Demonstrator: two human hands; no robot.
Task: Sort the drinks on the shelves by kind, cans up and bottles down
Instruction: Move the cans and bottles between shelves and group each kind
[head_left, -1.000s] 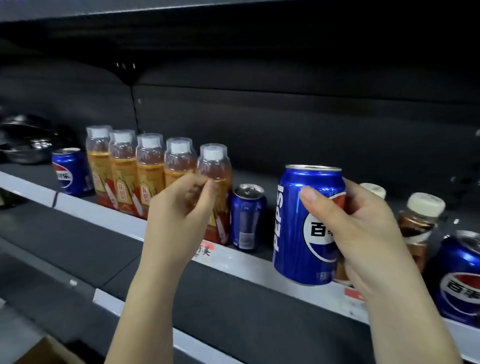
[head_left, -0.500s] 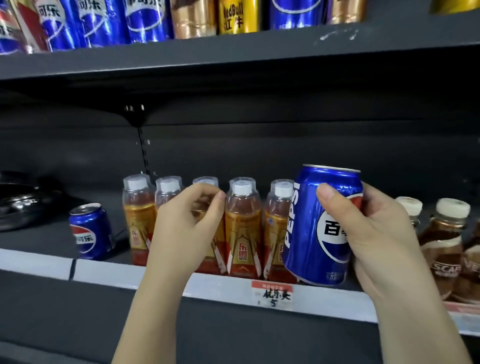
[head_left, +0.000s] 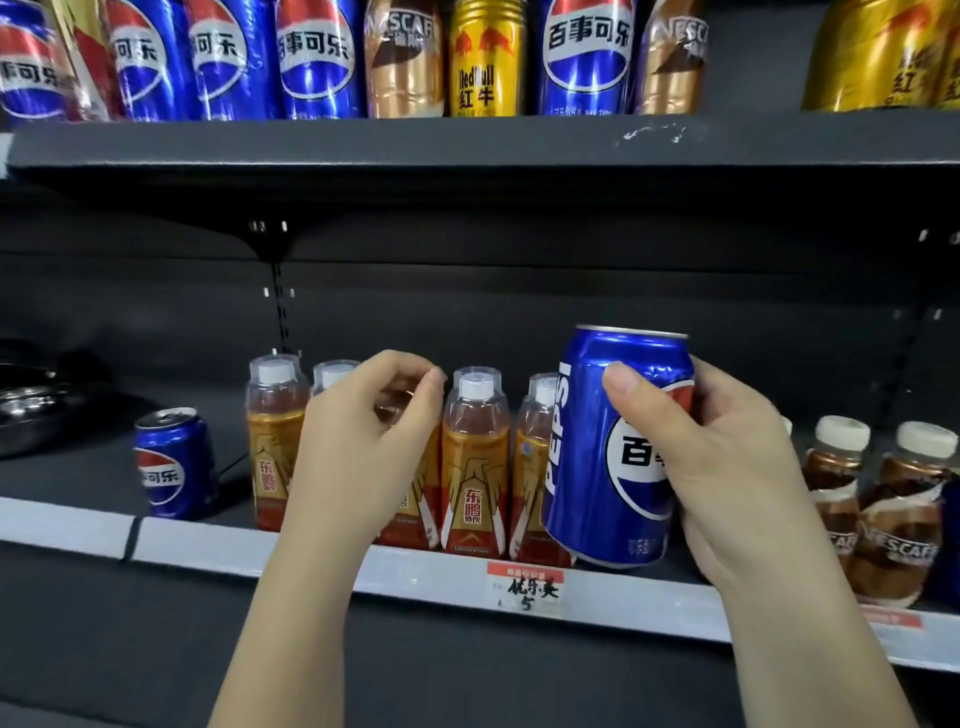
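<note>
1. Since a second ago the view has tilted upward: the upper shelf (head_left: 467, 143), with its row of cans, now fills the top of the head view.
2. The right hand (head_left: 727, 467) wraps a blue Pepsi can (head_left: 597, 457), thumb across the logo, lifted clear of the lower shelf (head_left: 208, 540), probably bound for the cans above.
3. The left hand (head_left: 363, 447) hovers empty, fingers loosely curled, before the orange-labelled bottles (head_left: 475, 467).
4. Another Pepsi can (head_left: 174, 465) stands left of them.
</note>
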